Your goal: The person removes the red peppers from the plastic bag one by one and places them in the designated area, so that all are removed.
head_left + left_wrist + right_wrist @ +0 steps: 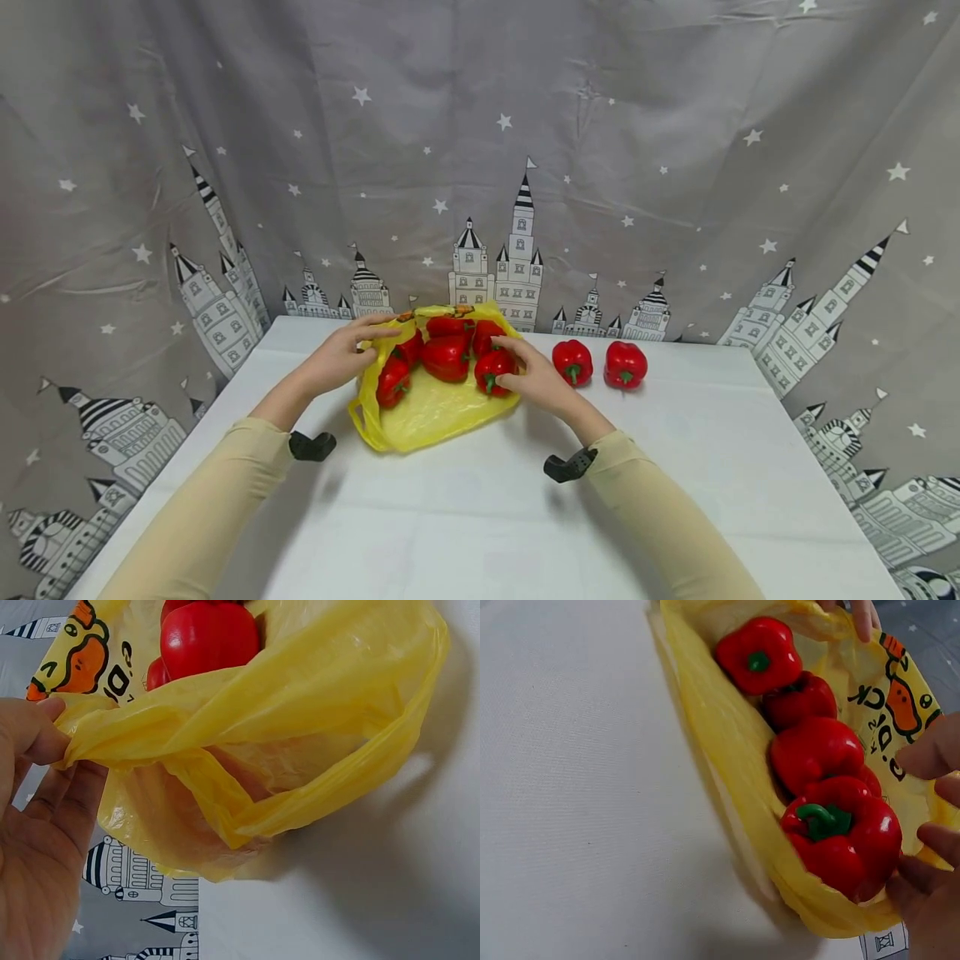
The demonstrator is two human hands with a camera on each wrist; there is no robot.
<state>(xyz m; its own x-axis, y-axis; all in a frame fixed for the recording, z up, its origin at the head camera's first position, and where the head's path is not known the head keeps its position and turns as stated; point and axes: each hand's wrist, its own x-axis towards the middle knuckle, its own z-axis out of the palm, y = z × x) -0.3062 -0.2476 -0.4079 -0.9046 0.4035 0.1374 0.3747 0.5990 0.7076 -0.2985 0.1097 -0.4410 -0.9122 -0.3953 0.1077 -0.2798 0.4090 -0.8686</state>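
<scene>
A yellow plastic bag lies on the table with its mouth spread, several red bell peppers inside it. My left hand is at the bag's left rim; in the left wrist view its thumb and finger pinch the gathered yellow edge. Over the bag's right side, my right hand is beside the rightmost pepper, which has a green stem. In the right wrist view the fingers are spread apart, with fingertips right at that pepper's side.
Two more red bell peppers, one nearer the bag and one farther right, stand on the white table. A grey curtain with castles and stars hangs behind the table's far edge.
</scene>
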